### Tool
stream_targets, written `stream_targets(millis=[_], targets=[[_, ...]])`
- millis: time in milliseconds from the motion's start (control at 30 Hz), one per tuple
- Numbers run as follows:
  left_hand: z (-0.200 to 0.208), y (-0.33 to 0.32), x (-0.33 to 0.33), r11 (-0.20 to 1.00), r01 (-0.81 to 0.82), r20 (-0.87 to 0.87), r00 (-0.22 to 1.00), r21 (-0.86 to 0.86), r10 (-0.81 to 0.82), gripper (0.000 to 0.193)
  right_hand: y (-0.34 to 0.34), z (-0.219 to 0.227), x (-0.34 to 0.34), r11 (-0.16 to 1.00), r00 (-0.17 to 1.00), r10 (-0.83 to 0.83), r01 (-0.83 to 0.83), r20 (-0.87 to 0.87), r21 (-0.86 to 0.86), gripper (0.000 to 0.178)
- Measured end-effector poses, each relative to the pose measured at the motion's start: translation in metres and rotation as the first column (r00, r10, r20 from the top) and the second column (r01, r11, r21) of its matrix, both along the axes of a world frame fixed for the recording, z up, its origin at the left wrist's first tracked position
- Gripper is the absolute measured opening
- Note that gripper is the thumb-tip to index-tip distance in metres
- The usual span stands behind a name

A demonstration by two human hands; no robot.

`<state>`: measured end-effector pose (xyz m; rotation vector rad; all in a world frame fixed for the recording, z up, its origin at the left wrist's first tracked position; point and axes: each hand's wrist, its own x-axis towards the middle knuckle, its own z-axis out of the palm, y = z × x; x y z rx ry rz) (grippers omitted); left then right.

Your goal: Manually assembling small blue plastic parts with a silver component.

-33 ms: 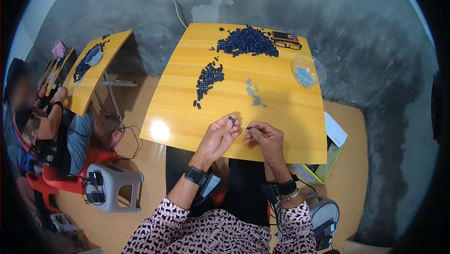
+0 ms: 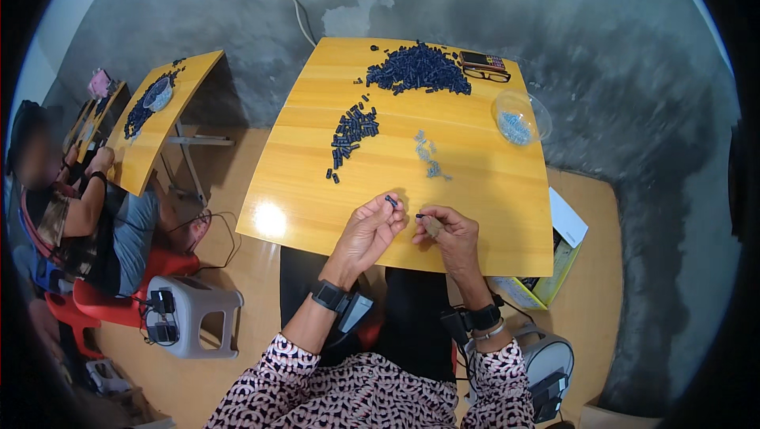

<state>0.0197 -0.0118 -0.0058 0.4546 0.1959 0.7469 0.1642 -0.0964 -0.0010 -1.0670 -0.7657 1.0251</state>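
Observation:
Above the near edge of the yellow table [image 2: 293,207], my left hand [image 2: 372,227] pinches a small dark-blue cylindrical piece [image 2: 391,201] between thumb and fingertips. My right hand [image 2: 455,237], close beside it, grips another small dark piece [image 2: 420,216], mostly covered by the fingers. The two pieces are apart. Beyond my left hand lies a loose group of dark short cylinders [image 2: 353,134]. Small silvery parts [image 2: 429,158], too small to name, are scattered beyond my right hand. A large heap of dark pieces [image 2: 419,70] covers part of the far side.
A clear plastic bowl [image 2: 518,119] of small silvery parts stands at the right edge. Eyeglasses [image 2: 486,76] and a phone-like keypad device [image 2: 480,61] lie at the far right. A yellow box [image 2: 546,290] sits below. At left, a person [image 2: 87,207] works at another table [image 2: 170,124].

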Motion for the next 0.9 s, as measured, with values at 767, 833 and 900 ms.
stream_targets(millis=[767,833,900], targets=[[0.009,0.005,0.002,0.998,0.041,-0.021,0.999,0.056,-0.04,0.016,0.014,0.008,-0.011,0.984,0.994,-0.063,0.046,0.093,0.17,0.012],[0.003,0.006,0.003,0.998,0.029,-0.037,0.999,0.064,-0.027,0.015,0.014,0.007,-0.012,0.984,0.997,-0.045,0.034,0.062,0.176,0.011],[-0.001,0.008,0.002,0.997,0.014,-0.051,0.999,0.075,-0.011,0.015,0.015,0.006,-0.013,0.982,0.999,-0.024,0.018,0.031,0.186,0.011]])
